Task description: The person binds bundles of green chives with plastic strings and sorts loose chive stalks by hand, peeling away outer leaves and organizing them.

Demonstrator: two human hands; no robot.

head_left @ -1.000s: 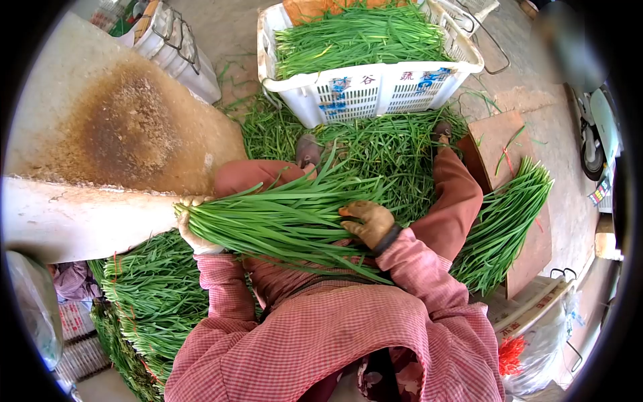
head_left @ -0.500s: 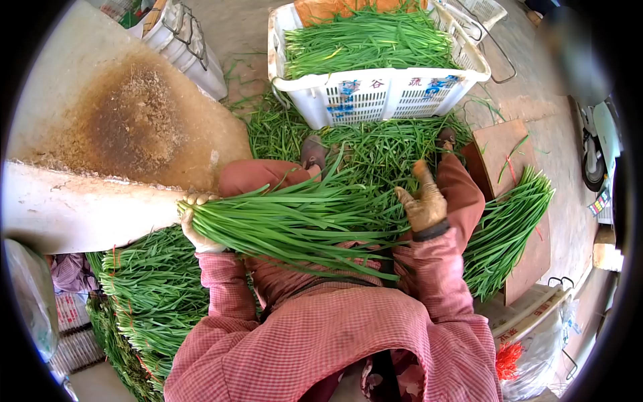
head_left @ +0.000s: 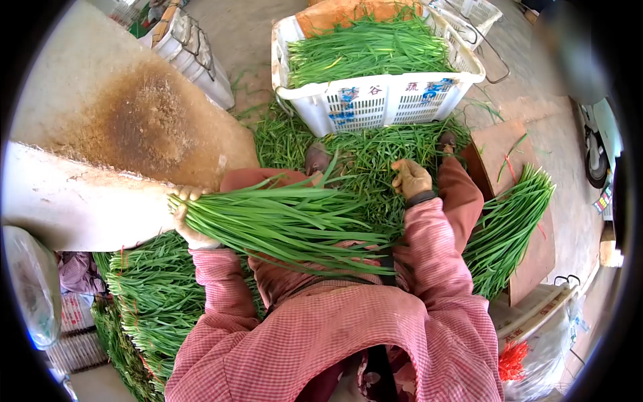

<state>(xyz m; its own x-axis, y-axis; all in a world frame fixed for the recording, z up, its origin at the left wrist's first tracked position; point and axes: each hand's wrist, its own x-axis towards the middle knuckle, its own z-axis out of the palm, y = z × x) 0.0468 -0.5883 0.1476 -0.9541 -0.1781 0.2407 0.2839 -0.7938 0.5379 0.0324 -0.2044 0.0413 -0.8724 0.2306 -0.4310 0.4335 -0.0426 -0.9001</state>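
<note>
My left hand (head_left: 189, 218), in a pale glove, is closed round the stem ends of a loose bunch of garlic chives (head_left: 281, 218). The long green leaves stretch to the right across my lap. Off the leaf tips, above my right knee, my right hand (head_left: 412, 179) has its fingers curled in. Whatever they may pinch is too small or hidden to make out. Below it, loose chive leaves (head_left: 362, 191) cover the floor between my shoes.
A white crate (head_left: 375, 107) full of chives stands ahead. Tied chive bundles (head_left: 157, 291) are stacked at my left. Another tied bundle (head_left: 512, 231) rests on a brown board (head_left: 532, 268) at right. Red ties (head_left: 512, 360) lie lower right. A stained slab (head_left: 80, 194) juts in from the left.
My right hand has gone from spread fingers to curled ones and moved slightly up and left. My left hand, with the chives, has shifted a little left.
</note>
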